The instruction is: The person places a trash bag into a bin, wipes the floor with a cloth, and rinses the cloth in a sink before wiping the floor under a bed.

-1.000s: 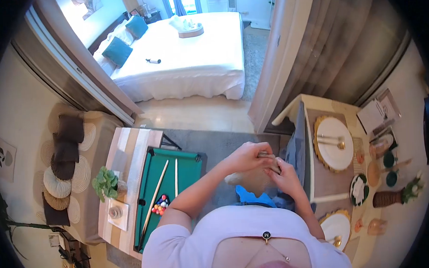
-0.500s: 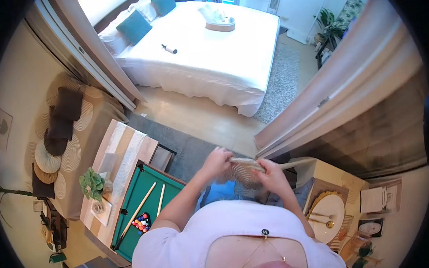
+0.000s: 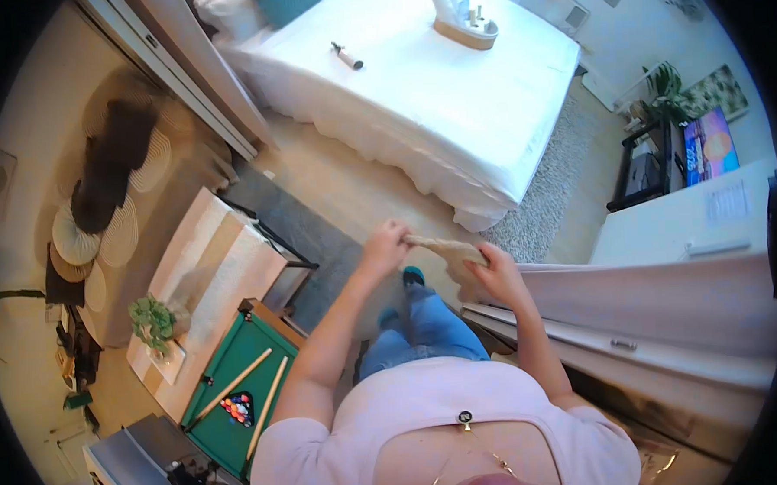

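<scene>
A beige cloth [image 3: 452, 254] with a rolled or twisted upper edge is stretched between my two hands, in front of my body and above my jeans. My left hand [image 3: 390, 241] pinches its left end. The right end is gripped by my right hand [image 3: 496, 271], with the thumb on top. The cloth's lower part hangs down between the hands, slightly blurred.
A white-covered bed [image 3: 417, 94] holds a basket [image 3: 466, 35] and a bottle [image 3: 347, 56]. At left are a wooden table [image 3: 204, 276], a plant [image 3: 153, 322], a small pool table [image 3: 259, 352] and a sofa [image 3: 174, 191]. A curtain [image 3: 651, 305] hangs at right.
The view has turned and moved toward the bed and curtain. Both hands still hold the cloth, now hanging more loosely. The dining table with the plate has left view; a lit screen has appeared.
</scene>
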Demonstrator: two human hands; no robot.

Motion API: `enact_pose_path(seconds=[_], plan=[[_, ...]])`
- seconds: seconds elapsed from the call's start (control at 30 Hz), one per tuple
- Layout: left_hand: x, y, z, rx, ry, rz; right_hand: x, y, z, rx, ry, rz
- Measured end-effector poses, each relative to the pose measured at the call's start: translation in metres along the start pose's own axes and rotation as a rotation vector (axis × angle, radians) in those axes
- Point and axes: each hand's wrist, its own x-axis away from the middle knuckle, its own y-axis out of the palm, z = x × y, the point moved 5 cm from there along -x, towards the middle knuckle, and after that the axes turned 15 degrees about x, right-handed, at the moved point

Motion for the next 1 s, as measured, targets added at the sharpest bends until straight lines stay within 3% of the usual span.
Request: enact_pose_path(seconds=[0.07, 0.17, 0.27, 0.4, 0.47, 0.53, 0.63, 0.73, 0.77, 0.83, 0.87, 0.93, 1.0], plan=[[-0.022, 0.003, -0.046, 0.078, -0.247, -0.030, -0.041, 0.019, 0.025, -0.011, -0.031, -0.041], [-0.051, -0.008, -0.090, 0.061, -0.276, 0.067, -0.120, 0.057, 0.052, 0.013, -0.123, -0.060], [-0.072, -0.010, -0.133, -0.084, -0.152, 0.124, -0.178, 0.109, 0.082, 0.089, -0.156, -0.092], [-0.078, -0.003, -0.246, 0.026, -0.335, 0.262, -0.205, 0.226, 0.166, 0.154, -0.109, -0.193], [-0.078, 0.009, -0.310, 0.149, -0.497, 0.261, -0.201, 0.300, 0.228, 0.308, -0.089, -0.444], [-0.089, 0.017, -0.362, 0.115, -0.518, 0.241, -0.199, 0.371, 0.283, 0.457, -0.093, -0.700], [-0.105, 0.026, -0.436, 0.130, -0.502, 0.236, -0.213, 0.470, 0.368, 0.466, 0.076, -0.696], [-0.121, 0.019, -0.464, 0.190, -0.459, 0.207, -0.234, 0.539, 0.421, 0.654, 0.047, -0.530], [-0.122, 0.011, -0.466, 0.162, -0.439, 0.189, -0.239, 0.564, 0.438, 0.733, 0.023, -0.648], [-0.111, -0.011, -0.466, 0.124, -0.442, 0.175, -0.248, 0.612, 0.465, 0.779, -0.123, -0.500], [-0.101, -0.023, -0.469, 0.114, -0.461, 0.185, -0.255, 0.634, 0.472, 0.799, -0.196, -0.421], [-0.073, -0.042, -0.478, 0.037, -0.501, 0.404, -0.288, 0.669, 0.451, 0.760, -0.205, -0.285], [-0.059, -0.047, -0.470, -0.146, -0.531, 0.310, -0.337, 0.706, 0.403, 0.699, -0.264, -0.145]])
